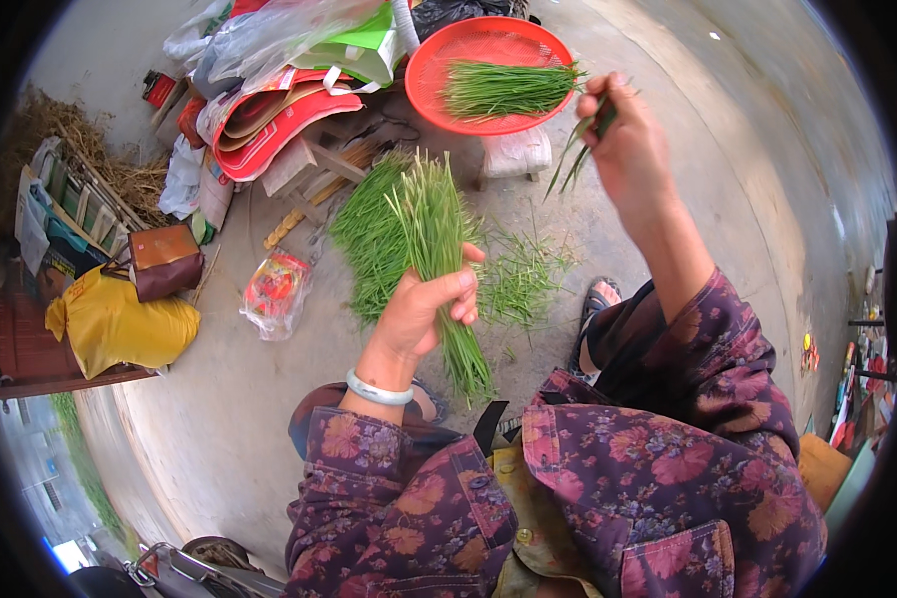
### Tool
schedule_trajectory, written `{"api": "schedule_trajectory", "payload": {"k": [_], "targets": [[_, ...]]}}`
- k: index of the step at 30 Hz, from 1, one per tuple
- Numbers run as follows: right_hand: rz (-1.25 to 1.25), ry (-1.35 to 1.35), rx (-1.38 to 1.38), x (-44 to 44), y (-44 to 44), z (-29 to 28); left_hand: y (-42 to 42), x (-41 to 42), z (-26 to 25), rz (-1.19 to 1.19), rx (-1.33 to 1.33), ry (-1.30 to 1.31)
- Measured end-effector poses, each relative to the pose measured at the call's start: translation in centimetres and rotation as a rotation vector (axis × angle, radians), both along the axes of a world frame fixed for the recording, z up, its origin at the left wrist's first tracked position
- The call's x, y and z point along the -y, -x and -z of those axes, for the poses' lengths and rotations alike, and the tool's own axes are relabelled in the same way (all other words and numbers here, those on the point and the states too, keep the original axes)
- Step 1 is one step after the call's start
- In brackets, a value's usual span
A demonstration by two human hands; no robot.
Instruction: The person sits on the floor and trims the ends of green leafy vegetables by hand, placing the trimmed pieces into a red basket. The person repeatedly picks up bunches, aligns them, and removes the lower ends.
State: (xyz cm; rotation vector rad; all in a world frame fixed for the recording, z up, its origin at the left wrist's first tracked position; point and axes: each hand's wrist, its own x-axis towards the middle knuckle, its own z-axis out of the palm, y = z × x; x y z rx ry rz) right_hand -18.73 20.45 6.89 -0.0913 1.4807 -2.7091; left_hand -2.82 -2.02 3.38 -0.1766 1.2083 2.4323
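Note:
My left hand [426,306], with a pale bangle at its wrist, grips a thick bundle of long green stalks [437,209] that look like garlic chives. The bundle stands tilted, pale ends upward, in front of my knees. Raised at the upper right, my right hand [628,142] pinches a few loose green blades [577,153] that hang down. Just left of that hand, a red plastic colander [426,71] holds a neat bunch of the same stalks [504,90]. Below and behind my left hand lies a larger pile of stalks [366,239] on the concrete floor.
Loose trimmings [527,273] are scattered beside my sandalled foot [594,306]. The colander rests above a small stool with a white cover [519,153]. To the left are a clear plastic packet [276,291], a wooden stool [291,168] under piled bags, and a yellow bag [131,325].

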Motion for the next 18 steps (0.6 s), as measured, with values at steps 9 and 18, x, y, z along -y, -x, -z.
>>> {"api": "schedule_trajectory", "payload": {"k": [9,18], "targets": [[-0.416,-0.107,0.09,1.5,-2.9,-0.8,0.4,0.2,-0.7,-0.044,-0.003,-0.132],[-0.609,-0.307,0.096,5.6,-6.5,0.4,0.8,-0.4,-0.5,-0.028,-0.003,-0.006]]}}
